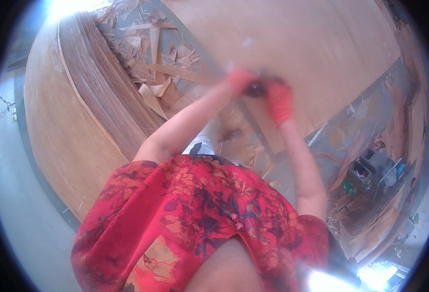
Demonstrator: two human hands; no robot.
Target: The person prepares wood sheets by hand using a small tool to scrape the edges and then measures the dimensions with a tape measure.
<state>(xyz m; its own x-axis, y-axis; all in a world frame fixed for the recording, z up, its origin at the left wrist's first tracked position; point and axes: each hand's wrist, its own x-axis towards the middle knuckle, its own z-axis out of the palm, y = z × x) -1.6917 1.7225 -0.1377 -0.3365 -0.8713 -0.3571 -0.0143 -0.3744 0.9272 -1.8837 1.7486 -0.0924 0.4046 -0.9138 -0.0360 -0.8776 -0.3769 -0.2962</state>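
Both hands wear red-orange gloves and meet over the near edge of a large wood veneer sheet [309,54]. My left hand [240,81] is at the left side of a small dark object [255,89], blurred, whose kind I cannot tell. At its right side is my right hand [280,100], with fingers curled towards the same object. Motion blur hides the fingertips and how each hand touches the object. Below the hands, a narrow dark strip [256,129] runs along the near part of the sheet.
A thick stack of veneer sheets [101,80] curves along the left. Torn veneer scraps [156,43] lie beyond it and around my feet. At the right are a grey divided container [360,171] with small items, a green object [347,187] and long veneer strips [397,120].
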